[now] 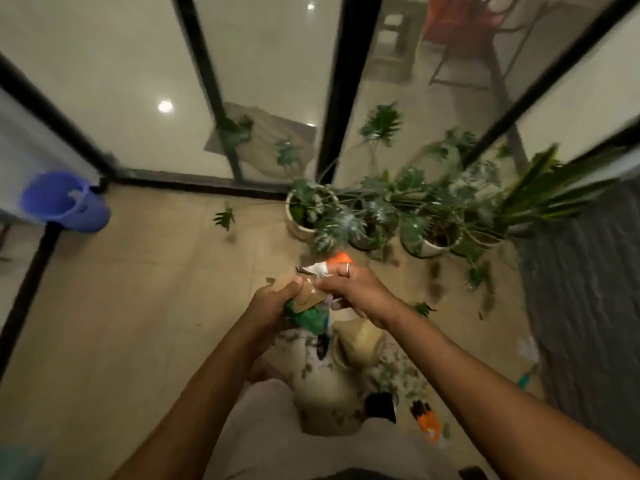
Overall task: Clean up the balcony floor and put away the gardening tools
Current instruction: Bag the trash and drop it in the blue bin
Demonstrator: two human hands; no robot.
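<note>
Both hands meet at chest-front, approx centre of view. L hand (277, 299) has its fingers curled tight round a litter bundle (306, 301) of brown card scraps, crumpled white-silver paper and sth green and crumpled. R hand (353, 284) pinches the same bundle from the other side, thumb and fingers closed on it, knuckles touching the L hand's. An orange piece (341, 258) sticks out just past the R fingertips; can't tell what it is.

Directly below the hands, near the person's legs, stands a soil-flecked beige sack (325, 386), with a tan paper bag (360, 341) under the R wrist, touching it.

An orange-and-black hand tool (427, 419) lies on the tan tiled floor (138, 306) below the R forearm, among leaf bits. Type unclear, blurred.

Ahead and R of the hands: approx 4 potted green plants (374, 216) in pale pots. 1 fallen green leaf (224, 218) lies ahead, L of the pots. Well off to the L, a blue plastic bucket (64, 202).
</note>
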